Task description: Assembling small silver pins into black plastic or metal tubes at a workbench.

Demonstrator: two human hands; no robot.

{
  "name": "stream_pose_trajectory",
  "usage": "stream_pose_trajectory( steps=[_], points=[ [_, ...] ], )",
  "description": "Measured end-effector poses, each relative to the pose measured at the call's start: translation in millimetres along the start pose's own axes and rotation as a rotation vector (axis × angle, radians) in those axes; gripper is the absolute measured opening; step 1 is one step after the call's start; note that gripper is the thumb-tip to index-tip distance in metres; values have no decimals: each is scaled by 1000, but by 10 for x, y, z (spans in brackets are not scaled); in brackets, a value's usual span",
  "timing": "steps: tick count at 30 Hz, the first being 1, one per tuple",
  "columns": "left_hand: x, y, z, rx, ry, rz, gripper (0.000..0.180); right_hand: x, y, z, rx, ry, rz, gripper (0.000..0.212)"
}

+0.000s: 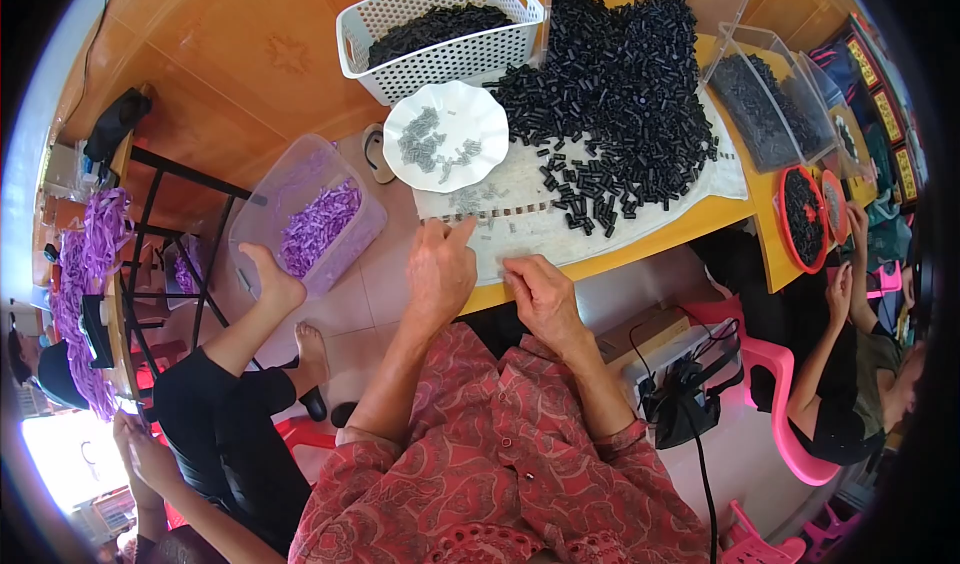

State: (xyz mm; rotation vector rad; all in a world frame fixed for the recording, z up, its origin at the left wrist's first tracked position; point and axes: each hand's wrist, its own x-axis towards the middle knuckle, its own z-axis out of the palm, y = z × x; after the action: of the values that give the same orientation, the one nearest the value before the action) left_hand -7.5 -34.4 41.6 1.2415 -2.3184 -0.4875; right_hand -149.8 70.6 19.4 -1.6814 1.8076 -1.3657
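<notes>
Row of small dark pcs. (518, 210), qty. several, laid on white cloth (727, 176), front L part of yellow counter (640, 246). Long axis: approx. L–R, crosswise to the person, R end slightly farther out.

L hand (442, 272): nearer of the two. Index extended, tip at L part of row; contact vs. just short of it, can't tell. Other fingers curled under; anything held, can't tell. Row runs off to R from index tip, so clear of this hand for most of its length.

R hand (545, 299): over near edge of counter, thumb + index drawn together; pc. between them or none, can't tell. Row lies fwd. of it, apart, bare cloth between.

Adj. items: loose pale pcs. (470, 199), just beyond row; white scalloped plate (482, 114), farther out, w/ similar pcs. in it; heap of black pcs. (630, 74), large, beyond R end of row.
</notes>
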Motion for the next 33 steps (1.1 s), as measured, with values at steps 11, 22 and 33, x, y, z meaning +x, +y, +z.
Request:
stream_pose_trajectory(
  steps=[11,22,33],
  points=[
    [14,-167,22,24,35,-9,39,-3,6,8,-4,9,-17,16],
    [153,-133,59,109,27,17,41,1,9,25,-2,11,-13,16],
    [-22,-77,40,-44,60,22,34,-6,10,22,1,15,8,15]
  ],
)
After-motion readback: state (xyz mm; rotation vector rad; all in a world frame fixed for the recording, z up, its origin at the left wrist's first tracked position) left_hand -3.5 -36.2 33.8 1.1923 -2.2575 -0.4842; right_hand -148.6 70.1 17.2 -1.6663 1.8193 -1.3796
